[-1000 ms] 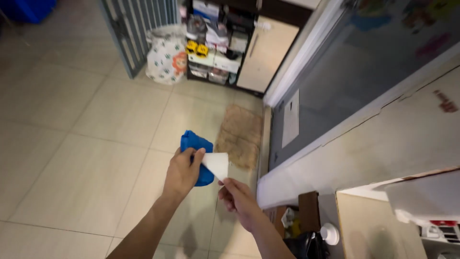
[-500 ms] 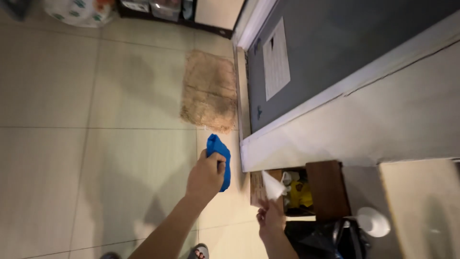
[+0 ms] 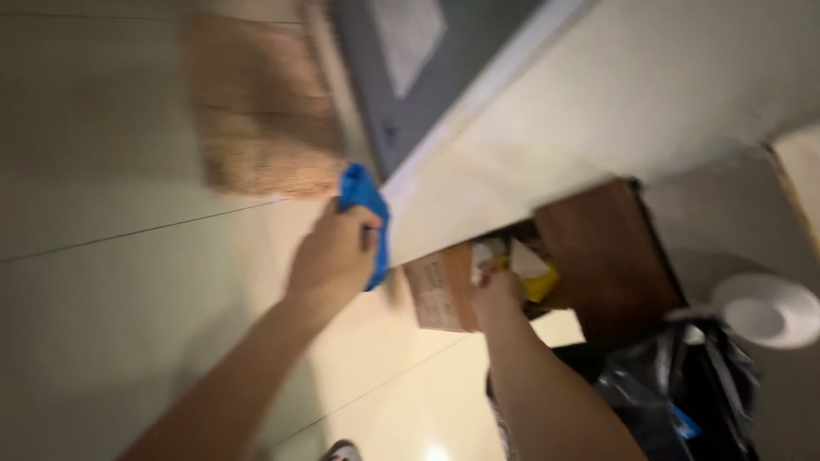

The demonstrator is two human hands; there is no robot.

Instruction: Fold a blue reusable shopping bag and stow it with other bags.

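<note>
Over on the left, just blurry floor tiles and a tan mat (image 3: 265,128), cut off at the top edge. Left hand (image 3: 333,256) clenched around a blue cloth (image 3: 366,205), held up in the air above the floor. Further right, right hand (image 3: 497,290) reaching into an open cardboard box (image 3: 440,290), fingers hidden, so can't tell if gripping anything. Something white (image 3: 527,260) and yellow inside the box, too smeared to identify. At far right, a black bag (image 3: 683,384) and a white round lid (image 3: 767,309), both fuzzy.
</note>
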